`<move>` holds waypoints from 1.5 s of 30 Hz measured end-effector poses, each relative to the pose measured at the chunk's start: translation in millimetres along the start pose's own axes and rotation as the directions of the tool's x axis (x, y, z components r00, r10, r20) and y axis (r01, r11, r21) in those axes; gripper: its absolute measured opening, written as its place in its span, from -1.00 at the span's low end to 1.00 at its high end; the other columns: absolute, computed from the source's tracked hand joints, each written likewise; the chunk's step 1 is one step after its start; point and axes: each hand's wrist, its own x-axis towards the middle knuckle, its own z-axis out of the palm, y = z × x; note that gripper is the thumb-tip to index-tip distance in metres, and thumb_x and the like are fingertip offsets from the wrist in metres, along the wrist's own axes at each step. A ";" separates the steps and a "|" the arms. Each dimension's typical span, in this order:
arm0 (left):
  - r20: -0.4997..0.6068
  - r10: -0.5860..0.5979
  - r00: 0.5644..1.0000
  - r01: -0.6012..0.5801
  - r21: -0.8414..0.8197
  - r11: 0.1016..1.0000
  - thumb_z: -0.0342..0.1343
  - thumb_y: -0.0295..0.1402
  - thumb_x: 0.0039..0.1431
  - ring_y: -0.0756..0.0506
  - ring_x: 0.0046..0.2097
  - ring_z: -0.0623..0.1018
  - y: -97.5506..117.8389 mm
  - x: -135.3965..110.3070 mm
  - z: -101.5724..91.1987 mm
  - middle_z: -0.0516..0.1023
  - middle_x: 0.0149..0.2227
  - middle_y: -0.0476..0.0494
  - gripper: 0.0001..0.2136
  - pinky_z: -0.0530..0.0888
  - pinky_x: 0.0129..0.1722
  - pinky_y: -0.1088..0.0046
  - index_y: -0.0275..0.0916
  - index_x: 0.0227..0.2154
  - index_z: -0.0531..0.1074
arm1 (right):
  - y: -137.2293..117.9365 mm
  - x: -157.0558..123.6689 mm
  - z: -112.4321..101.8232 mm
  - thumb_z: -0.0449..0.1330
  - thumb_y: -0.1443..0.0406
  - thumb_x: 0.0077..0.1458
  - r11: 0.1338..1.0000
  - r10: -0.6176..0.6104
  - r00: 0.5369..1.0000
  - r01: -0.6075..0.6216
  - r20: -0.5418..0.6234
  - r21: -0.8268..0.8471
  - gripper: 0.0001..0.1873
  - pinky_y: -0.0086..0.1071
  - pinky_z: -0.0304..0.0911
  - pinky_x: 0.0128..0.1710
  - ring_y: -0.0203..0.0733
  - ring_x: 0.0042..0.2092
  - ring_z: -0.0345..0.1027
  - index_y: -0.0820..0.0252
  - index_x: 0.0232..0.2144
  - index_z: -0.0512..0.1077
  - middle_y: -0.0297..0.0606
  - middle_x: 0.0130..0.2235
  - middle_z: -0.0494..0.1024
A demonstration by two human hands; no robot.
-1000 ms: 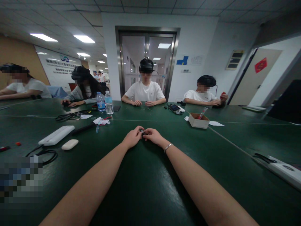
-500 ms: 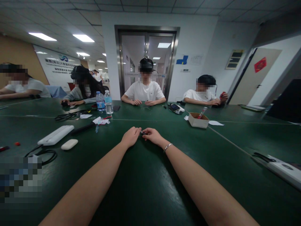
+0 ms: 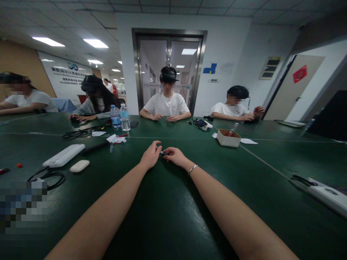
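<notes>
Both my hands are together over the middle of the green table (image 3: 162, 202). My right hand (image 3: 175, 156) pinches a small dark object with a shiny metallic end (image 3: 163, 153) between thumb and fingers; its exact kind is too small to make out. The shiny end points left, toward my left hand (image 3: 151, 155). That hand is open, with its index finger lifted away from the thumb. The thumb tip lies close to the metallic end, and whether they touch I cannot tell.
To the left lie a white power bank-like device (image 3: 64, 155), a white oval case (image 3: 79, 166) and black cables (image 3: 55, 180). Two water bottles (image 3: 125, 118) stand farther back. A cardboard box (image 3: 228, 139) sits at right. Several people wearing headsets sit across the table.
My left hand's fingers have lifted and spread away from the small object, showing more of its metallic end. My right hand keeps hold of it in nearly the same place.
</notes>
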 end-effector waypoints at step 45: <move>0.157 -0.054 0.986 0.055 -0.001 0.998 -0.10 -0.32 0.13 -0.02 -0.39 0.41 1.6 0.0 -1.4 0.41 -0.43 0.00 -0.70 0.30 -0.37 0.48 -0.15 -0.05 0.26 | -13.2 -7.3 0.5 0.26 0.50 -0.10 0.996 0.041 0.999 -0.041 0.005 -0.076 -0.77 -0.57 0.15 -0.58 -0.39 -0.53 0.29 0.31 -0.31 0.40 -0.36 -0.50 0.43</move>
